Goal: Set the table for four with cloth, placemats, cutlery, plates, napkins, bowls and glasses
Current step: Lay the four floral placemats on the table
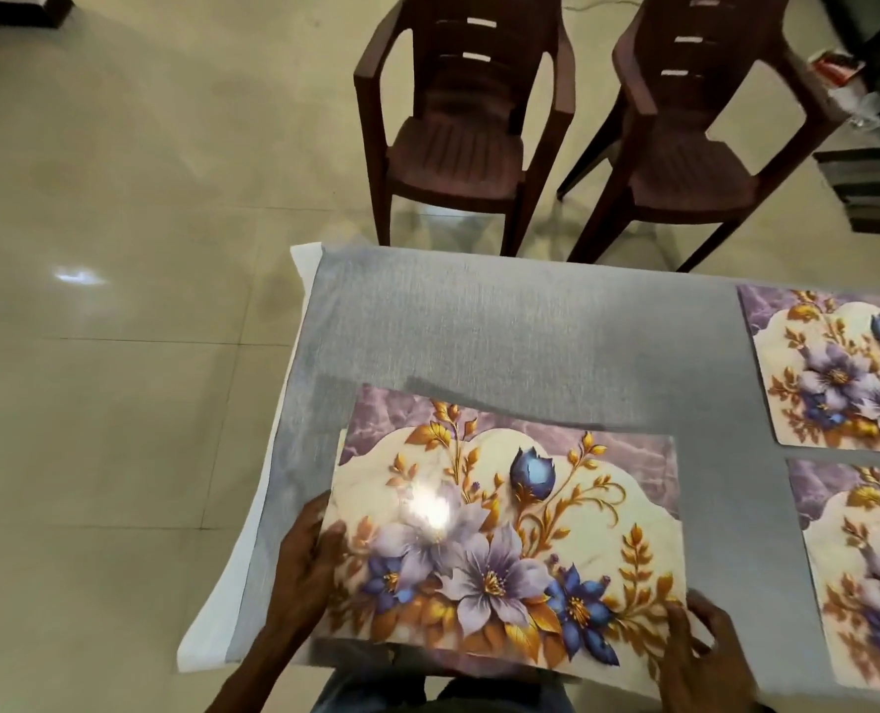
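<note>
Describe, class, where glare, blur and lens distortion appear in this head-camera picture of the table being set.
Head view: a bright glare patch sits on the held placemat, with another reflection on the tiled floor; motion blur smears that placemat's far edge and the left hand; wide-angle distortion bows the cloth edges and splays the two chairs.

The tablecloth (530,326) is grey woven cloth, dull and a bit rough, with fine threads showing. The flowery placemat (505,532) in front looks smooth and shiny, with a bright spot of light on it. The two brown chairs (458,146) look like hard plastic. The floor (119,249) is smooth, glossy tile that shines
</note>
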